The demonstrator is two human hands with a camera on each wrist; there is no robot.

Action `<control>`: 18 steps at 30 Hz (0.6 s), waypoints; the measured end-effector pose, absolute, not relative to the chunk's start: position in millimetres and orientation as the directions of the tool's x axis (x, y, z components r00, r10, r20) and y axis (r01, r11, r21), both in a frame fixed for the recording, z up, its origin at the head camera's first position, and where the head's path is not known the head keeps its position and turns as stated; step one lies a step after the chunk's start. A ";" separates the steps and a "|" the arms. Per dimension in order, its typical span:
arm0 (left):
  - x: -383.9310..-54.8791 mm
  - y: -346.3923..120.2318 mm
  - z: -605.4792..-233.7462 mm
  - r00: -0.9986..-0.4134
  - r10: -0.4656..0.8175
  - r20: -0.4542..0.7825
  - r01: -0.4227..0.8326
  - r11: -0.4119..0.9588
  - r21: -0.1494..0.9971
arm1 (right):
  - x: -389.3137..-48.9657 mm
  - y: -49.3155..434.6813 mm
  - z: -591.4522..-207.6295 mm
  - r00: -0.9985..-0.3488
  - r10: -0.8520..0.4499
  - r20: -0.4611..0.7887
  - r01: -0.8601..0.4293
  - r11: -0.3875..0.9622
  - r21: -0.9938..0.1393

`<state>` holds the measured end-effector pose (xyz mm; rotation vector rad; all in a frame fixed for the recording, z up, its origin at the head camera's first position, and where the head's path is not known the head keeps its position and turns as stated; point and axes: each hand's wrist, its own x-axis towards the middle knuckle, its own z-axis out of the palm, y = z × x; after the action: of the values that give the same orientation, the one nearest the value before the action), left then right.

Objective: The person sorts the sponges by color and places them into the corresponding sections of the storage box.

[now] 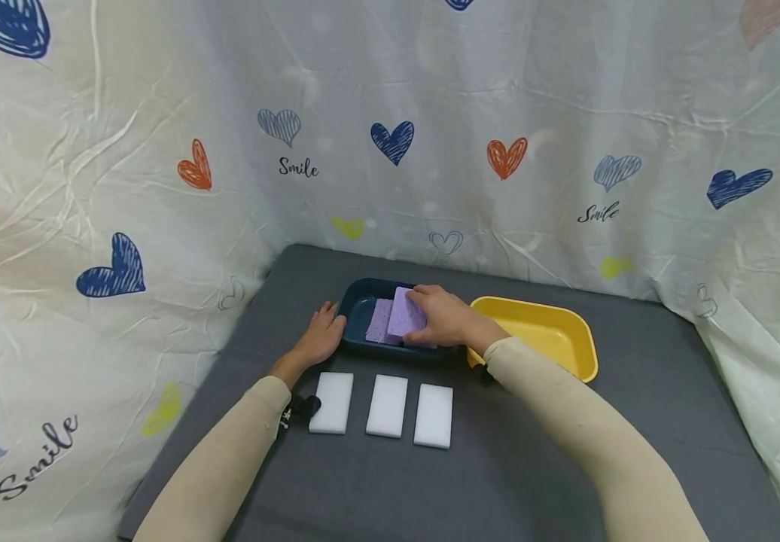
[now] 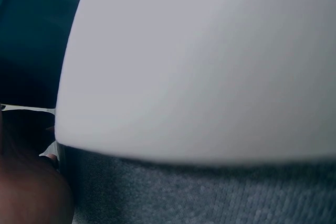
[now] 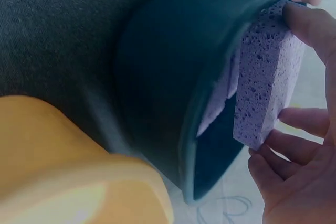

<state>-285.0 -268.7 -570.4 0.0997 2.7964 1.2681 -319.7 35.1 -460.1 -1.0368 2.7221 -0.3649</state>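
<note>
My right hand (image 1: 446,312) pinches a purple sponge (image 1: 403,312) between thumb and fingers, over the dark teal tub (image 1: 356,345). Up close in the right wrist view, the held sponge (image 3: 262,72) shows its porous side and stands tilted at the tub's rim (image 3: 191,145). Under it lies another purple sponge (image 1: 378,324), inside the tub, and a purple edge shows below my right hand. My left hand (image 1: 322,335) lies at the tub's left end, fingers extended against its outer side.
Three white sponge blocks (image 1: 386,406) lie in a row in front of the tub. To its right stands a yellow tub (image 1: 569,342), partly behind my right forearm. A grey cloth (image 1: 498,482) covers the table, and a heart-printed curtain (image 1: 444,188) hangs behind.
</note>
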 end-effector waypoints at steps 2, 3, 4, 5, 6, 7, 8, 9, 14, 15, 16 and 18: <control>-284.2 -267.9 -569.7 -0.996 0.087 -0.034 0.031 0.652 0.758 | -320.4 34.3 -464.7 -0.731 -0.674 -0.104 -0.624 0.723 -0.296; -284.2 -267.7 -569.8 -0.996 0.086 -0.031 0.033 0.648 0.761 | -320.3 33.8 -466.3 -0.730 -0.675 -0.104 -0.625 0.722 -0.297; -284.2 -267.6 -570.1 -0.996 0.086 -0.028 0.034 0.644 0.764 | -320.2 33.5 -468.0 -0.730 -0.676 -0.105 -0.626 0.722 -0.294; -284.6 -267.7 -570.6 -0.996 0.086 -0.028 0.033 0.643 0.766 | -320.0 33.3 -469.4 -0.729 -0.676 -0.103 -0.627 0.721 -0.294; -284.5 -267.8 -570.9 -0.996 0.087 -0.029 0.033 0.640 0.768 | -319.8 32.9 -470.4 -0.729 -0.677 -0.103 -0.627 0.721 -0.296; -285.0 -268.2 -571.7 -0.996 0.087 -0.029 0.033 0.639 0.768 | -319.5 32.6 -471.2 -0.729 -0.677 -0.103 -0.627 0.721 -0.294; -285.8 -268.9 -572.9 -0.996 0.087 -0.031 0.032 0.640 0.767 | -319.4 32.2 -471.8 -0.729 -0.677 -0.103 -0.627 0.720 -0.295; -286.8 -269.1 -574.3 -0.996 0.084 -0.032 0.030 0.646 0.763 | -319.3 31.8 -472.3 -0.729 -0.677 -0.104 -0.627 0.721 -0.296; -289.4 -270.1 -576.6 -0.995 0.089 -0.037 0.030 0.652 0.757 | -320.0 29.7 -475.0 -0.725 -0.681 -0.106 -0.629 0.717 -0.301; -289.5 -269.9 -576.3 -0.995 0.088 -0.036 0.030 0.652 0.758 | -320.2 29.3 -475.6 -0.723 -0.682 -0.108 -0.630 0.716 -0.301; -289.3 -269.9 -575.9 -0.995 0.090 -0.035 0.032 0.649 0.760 | -320.4 29.0 -476.2 -0.722 -0.683 -0.107 -0.631 0.715 -0.302; -288.6 -269.5 -574.6 -0.995 0.090 -0.034 0.033 0.649 0.760 | -320.9 28.5 -477.3 -0.722 -0.684 -0.106 -0.632 0.714 -0.303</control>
<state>-288.6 -269.5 -574.6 0.1041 2.7899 1.2840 -320.9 28.5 -477.3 -1.0538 2.7090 -0.3637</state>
